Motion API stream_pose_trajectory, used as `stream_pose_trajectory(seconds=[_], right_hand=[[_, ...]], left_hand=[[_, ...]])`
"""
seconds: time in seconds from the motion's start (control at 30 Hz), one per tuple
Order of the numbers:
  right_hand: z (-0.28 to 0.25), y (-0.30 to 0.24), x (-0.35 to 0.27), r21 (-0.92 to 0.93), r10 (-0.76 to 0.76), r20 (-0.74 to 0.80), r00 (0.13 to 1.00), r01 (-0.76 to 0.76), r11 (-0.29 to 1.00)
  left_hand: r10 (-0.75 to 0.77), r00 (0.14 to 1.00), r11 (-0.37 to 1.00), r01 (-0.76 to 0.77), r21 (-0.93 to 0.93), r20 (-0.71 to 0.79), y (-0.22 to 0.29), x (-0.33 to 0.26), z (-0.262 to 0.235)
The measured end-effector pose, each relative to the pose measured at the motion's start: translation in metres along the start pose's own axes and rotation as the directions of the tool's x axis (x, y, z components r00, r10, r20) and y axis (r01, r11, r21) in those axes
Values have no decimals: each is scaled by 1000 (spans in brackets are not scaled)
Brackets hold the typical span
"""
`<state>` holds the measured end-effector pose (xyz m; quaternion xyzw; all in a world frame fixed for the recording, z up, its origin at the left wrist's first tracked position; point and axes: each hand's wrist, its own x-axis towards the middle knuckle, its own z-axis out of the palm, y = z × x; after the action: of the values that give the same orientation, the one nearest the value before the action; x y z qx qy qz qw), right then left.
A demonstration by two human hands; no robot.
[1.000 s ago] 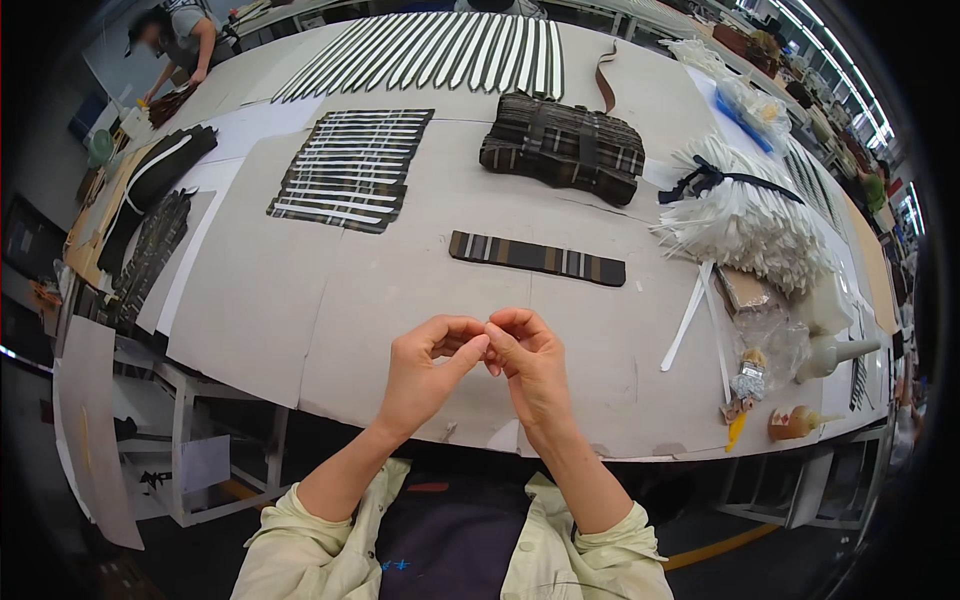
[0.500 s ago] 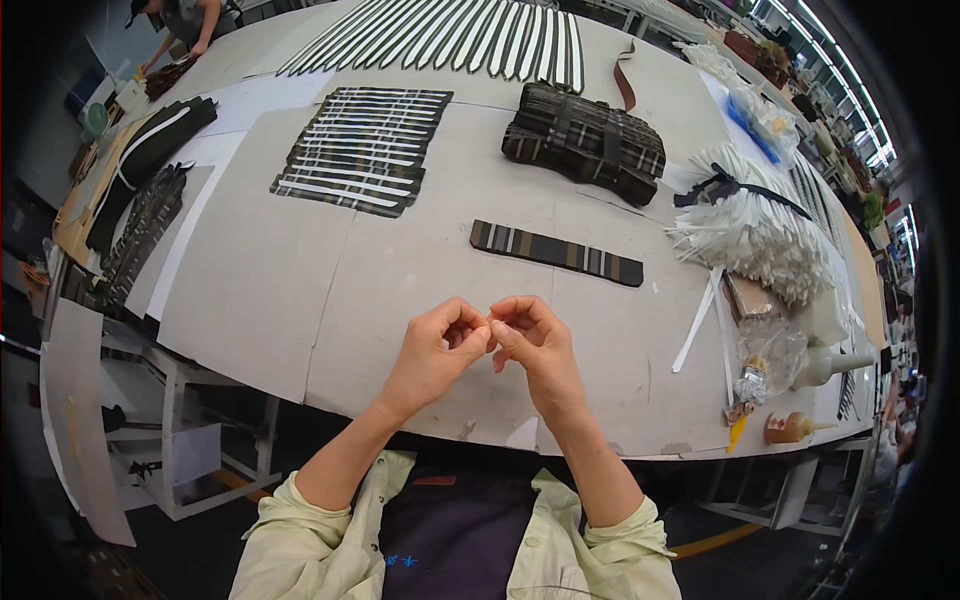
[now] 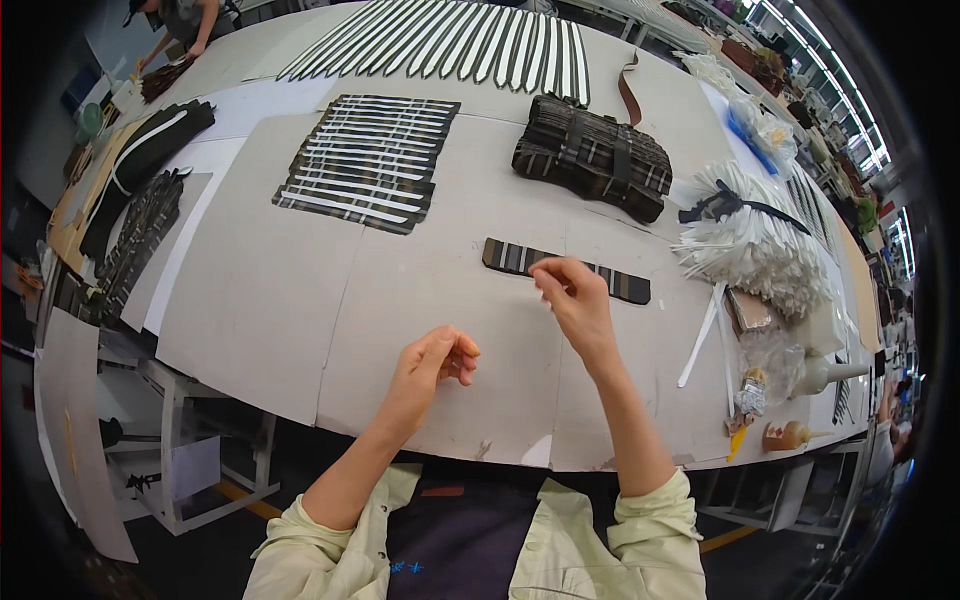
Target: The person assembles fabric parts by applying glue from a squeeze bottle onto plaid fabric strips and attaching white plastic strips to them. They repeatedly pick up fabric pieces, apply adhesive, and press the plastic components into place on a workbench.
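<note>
My left hand (image 3: 428, 370) hovers over the near part of the table, its fingers curled in and the thumb against them. Whatever it may hold is hidden. Farther forward, my right hand (image 3: 578, 303) has its fingers bent toward the thumb in a pinch, blurred at the tips; no object can be made out there. It covers the middle of a dark fabric strip (image 3: 629, 288) with brown, grey and white stripes, which lies flat on the table. Whether the fingertips touch the strip I cannot tell.
A sheet of overlapping plaid strips with white bands (image 3: 365, 160) lies at the left, a strapped plaid bundle (image 3: 595, 155) behind the strip. White strips tied in a bunch (image 3: 750, 240) and an amber squeeze bottle (image 3: 787, 435) are at the right. Another person (image 3: 190, 25) works far left.
My hands, together at the fingertips before, have come apart. The right one has moved forward and right over the striped strip; the left has dropped slightly nearer to me.
</note>
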<state>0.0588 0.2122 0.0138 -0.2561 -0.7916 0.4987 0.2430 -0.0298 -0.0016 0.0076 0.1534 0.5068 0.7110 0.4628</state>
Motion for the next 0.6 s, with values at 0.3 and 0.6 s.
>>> stream_pose_trajectory(seconds=[0.3, 0.6], right_hand=[[39, 45, 61, -728, -327, 264, 907, 410, 550], [30, 48, 53, -404, -266, 34, 963, 257, 878]], left_hand=[[113, 992, 966, -95, 241, -60, 0, 4, 0], [441, 894, 819, -366, 441, -77, 13, 52, 8]])
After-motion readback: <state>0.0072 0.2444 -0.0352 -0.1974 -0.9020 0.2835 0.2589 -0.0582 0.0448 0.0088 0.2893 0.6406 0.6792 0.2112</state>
